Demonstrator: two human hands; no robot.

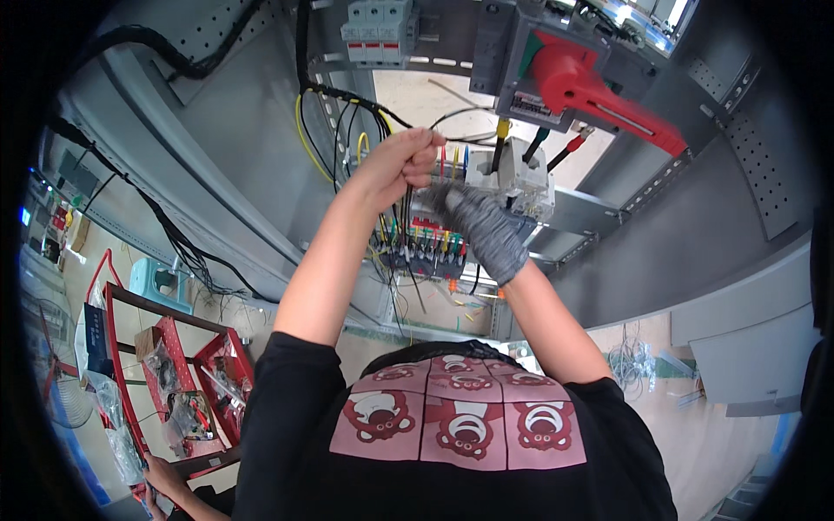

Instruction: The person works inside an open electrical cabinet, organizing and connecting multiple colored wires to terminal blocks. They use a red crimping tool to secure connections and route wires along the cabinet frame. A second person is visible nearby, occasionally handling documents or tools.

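My bare left hand point(404, 162) is closed in a fist over the thin black wires point(406, 211), which come out below its fingers. Close to it on the right is my right hand point(488, 227) in a grey knitted glove. Its fingers bend toward the same wires, but their tips are smeared and partly hidden. Beneath both hands, a row of terminal blocks point(427, 257) carries wires with coloured ends. White-grey electrical blocks point(524, 169) sit beside the gloved hand, with thick cables in yellow, green and red sleeves entering from above.
A red rotary handle point(599, 95) juts out at the upper right. Breakers point(375, 39) sit at the top. Grey cabinet panels point(695, 234) stand on both sides. At lower left, another person's hand point(163, 476) is by a red cart point(174, 382), near a light-blue stool point(161, 282).
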